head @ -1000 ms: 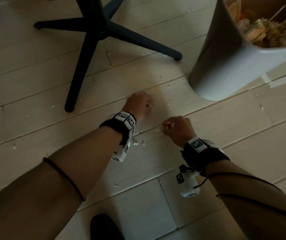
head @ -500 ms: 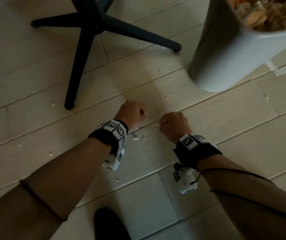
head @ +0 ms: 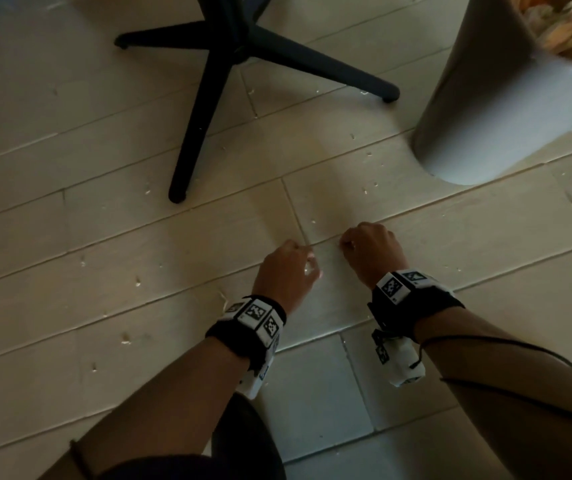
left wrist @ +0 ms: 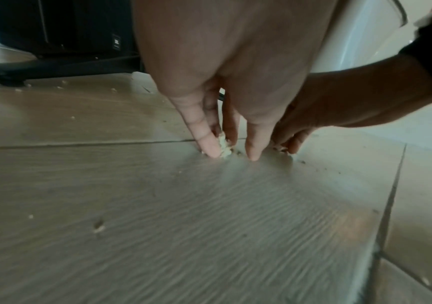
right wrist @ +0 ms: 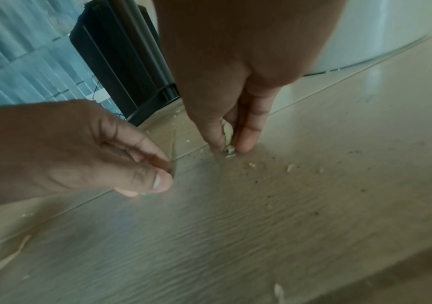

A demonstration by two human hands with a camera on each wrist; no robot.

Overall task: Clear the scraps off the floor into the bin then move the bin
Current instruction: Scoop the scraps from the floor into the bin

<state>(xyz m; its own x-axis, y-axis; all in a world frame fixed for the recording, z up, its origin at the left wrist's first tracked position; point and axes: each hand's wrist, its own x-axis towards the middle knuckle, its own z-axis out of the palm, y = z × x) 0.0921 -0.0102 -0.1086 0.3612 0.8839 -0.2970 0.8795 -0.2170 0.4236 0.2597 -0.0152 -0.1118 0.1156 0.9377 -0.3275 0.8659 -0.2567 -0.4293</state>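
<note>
Small pale scraps (head: pixel 366 190) lie scattered over the light plank floor (head: pixel 139 237). The grey bin (head: pixel 492 109) stands at the upper right, filled with tan shavings. Both hands are down on the floor side by side, in front of the bin. My left hand (head: pixel 310 261) pinches a clump of pale scraps (left wrist: pixel 223 147) between thumb and fingers against the floor. My right hand (head: pixel 345 242) pinches another clump of scraps (right wrist: pixel 227 133) at its fingertips, and more crumbs (right wrist: pixel 290 167) lie just right of it.
A black chair base (head: pixel 229 53) spreads its legs over the floor at the top; one leg ends to the left of my hands. A dark cabinet (left wrist: pixel 66 26) stands behind it. My dark shoe (head: pixel 243 441) is at the bottom edge.
My left hand has drawn back toward me and closer to the right hand. Both hands stay low on the floor, pinching scraps. The head view has shifted a little.
</note>
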